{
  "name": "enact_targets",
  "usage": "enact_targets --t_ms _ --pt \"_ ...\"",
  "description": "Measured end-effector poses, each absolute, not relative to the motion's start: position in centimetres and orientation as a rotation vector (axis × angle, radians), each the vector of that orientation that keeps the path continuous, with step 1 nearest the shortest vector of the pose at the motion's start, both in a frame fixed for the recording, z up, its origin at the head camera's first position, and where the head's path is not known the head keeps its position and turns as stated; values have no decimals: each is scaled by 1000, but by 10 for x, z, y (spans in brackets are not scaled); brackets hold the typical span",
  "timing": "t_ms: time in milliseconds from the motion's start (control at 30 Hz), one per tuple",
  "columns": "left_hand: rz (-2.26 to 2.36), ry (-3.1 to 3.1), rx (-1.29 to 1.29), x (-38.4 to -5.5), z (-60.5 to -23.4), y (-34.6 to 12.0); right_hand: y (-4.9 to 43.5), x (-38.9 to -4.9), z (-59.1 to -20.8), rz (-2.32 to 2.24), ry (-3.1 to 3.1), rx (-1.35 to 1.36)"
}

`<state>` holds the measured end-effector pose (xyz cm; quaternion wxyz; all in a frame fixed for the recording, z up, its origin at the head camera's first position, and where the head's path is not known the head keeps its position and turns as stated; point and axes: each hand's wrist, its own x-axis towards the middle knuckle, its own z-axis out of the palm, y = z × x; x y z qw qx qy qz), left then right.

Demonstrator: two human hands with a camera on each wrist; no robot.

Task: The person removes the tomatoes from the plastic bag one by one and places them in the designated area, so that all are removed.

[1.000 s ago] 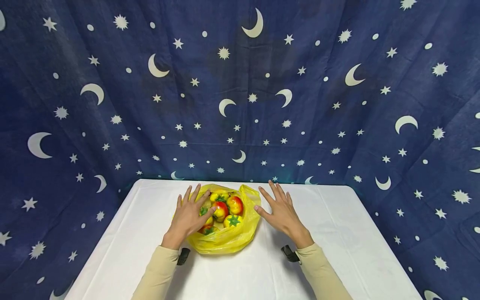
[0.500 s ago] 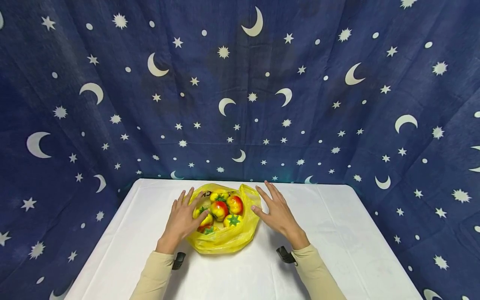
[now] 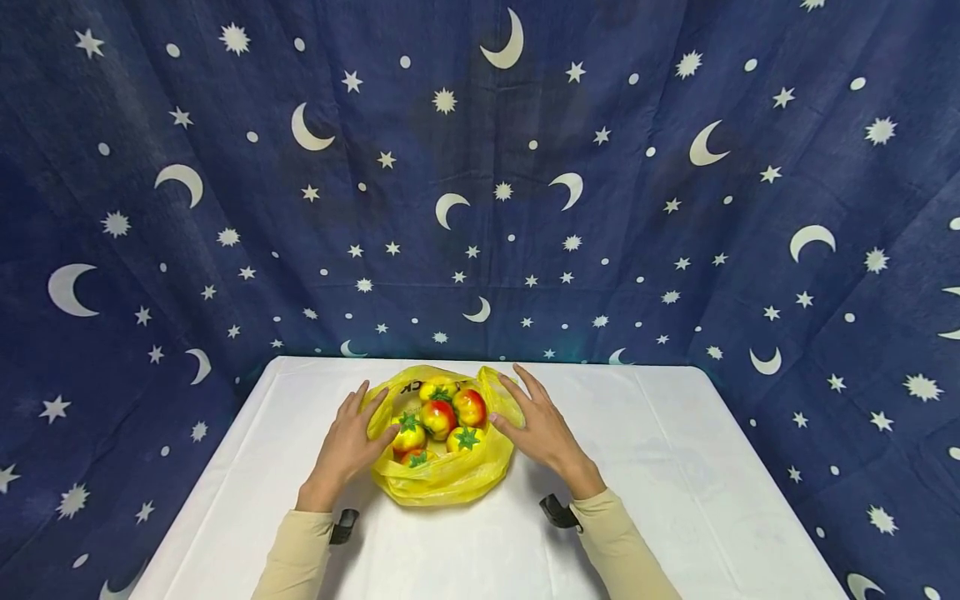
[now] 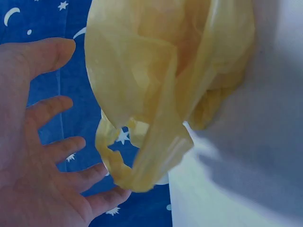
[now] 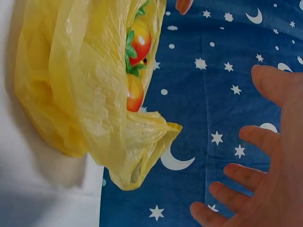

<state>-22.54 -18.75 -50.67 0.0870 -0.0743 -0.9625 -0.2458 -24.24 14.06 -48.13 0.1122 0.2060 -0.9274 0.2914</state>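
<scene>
A yellow plastic bag (image 3: 450, 493) sits on the table with its mouth spread open. Inside lie several yellow-and-red toy fruits (image 3: 438, 419) with green star-shaped leaves. At the bag's left rim, my left hand (image 3: 347, 446) has its fingers spread; the left wrist view shows this hand (image 4: 52, 175) holding nothing beside a bag handle (image 4: 151, 165). Over the bag's right rim is my right hand (image 3: 549, 432), fingers extended. In the right wrist view, that hand (image 5: 270, 165) is apart from the bag (image 5: 85, 71), and two red-yellow fruits (image 5: 140, 45) show through the opening.
A white cloth covers the table (image 3: 645, 500), whose far edge meets a dark blue curtain (image 3: 480, 183) with moons and stars. Black straps hold a camera (image 3: 345, 527) at the left wrist and another camera (image 3: 558, 512) at the right.
My left hand has drifted left and slightly down, uncovering the fruits on that side. My right hand has shifted left, closer to the bag's right rim. The bag stays nearly in place.
</scene>
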Motion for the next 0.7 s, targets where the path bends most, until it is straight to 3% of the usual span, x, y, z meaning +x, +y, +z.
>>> enact_targets --t_ms 700 --pt "-1171 -2996 -114 -233 -516 -206 112 -240 -488 949 -2737 722"
